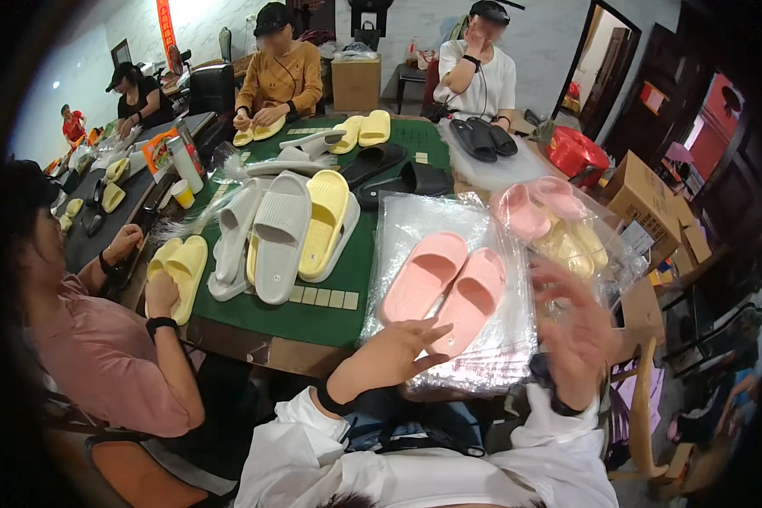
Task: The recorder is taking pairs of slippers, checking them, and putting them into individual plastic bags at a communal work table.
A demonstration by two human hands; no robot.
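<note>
A pair of pink slide slippers lies side by side on a stack of clear plastic bags in front of me. My left hand reaches in from the lower left, fingers apart, at the heel of the right-hand slipper; whether it touches the slipper I cannot tell. Over the right edge of the bag stack, my right hand is raised with fingers spread, slightly blurred, holding nothing. Just beyond it are bagged pink slippers and bagged yellow slippers.
Grey slippers and a yellow slipper are piled left on the green mat. Black slippers lie behind. A person at my left handles yellow slippers. Cardboard boxes and red ribbon stand right.
</note>
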